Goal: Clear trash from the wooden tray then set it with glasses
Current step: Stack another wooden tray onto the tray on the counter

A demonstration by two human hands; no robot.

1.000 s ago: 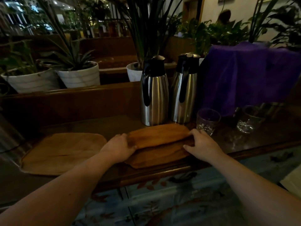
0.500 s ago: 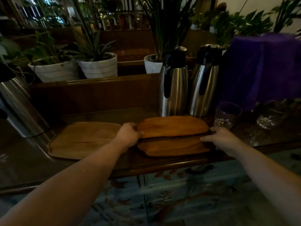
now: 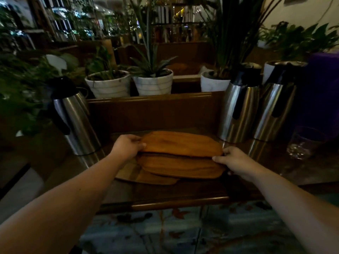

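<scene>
A stack of two oval wooden trays [image 3: 180, 143] is held over a flatter wooden tray [image 3: 132, 176] that lies on the dark counter. My left hand [image 3: 127, 146] grips the stack's left end. My right hand [image 3: 234, 160] grips its right end, fingers around the edge. A clear glass [image 3: 302, 143] stands on the counter to the right, apart from the trays. No trash shows on the top tray.
Two steel thermos jugs [image 3: 240, 109] stand behind the trays at right, another jug [image 3: 73, 118] at left. White plant pots [image 3: 152, 84] sit on the ledge behind. A purple cloth [image 3: 319, 92] hangs at far right. The counter's front edge [image 3: 179, 203] is close.
Both hands have carried the stacked trays leftward, so they now sit over the flat tray. The view has shifted left, and one glass has left the frame.
</scene>
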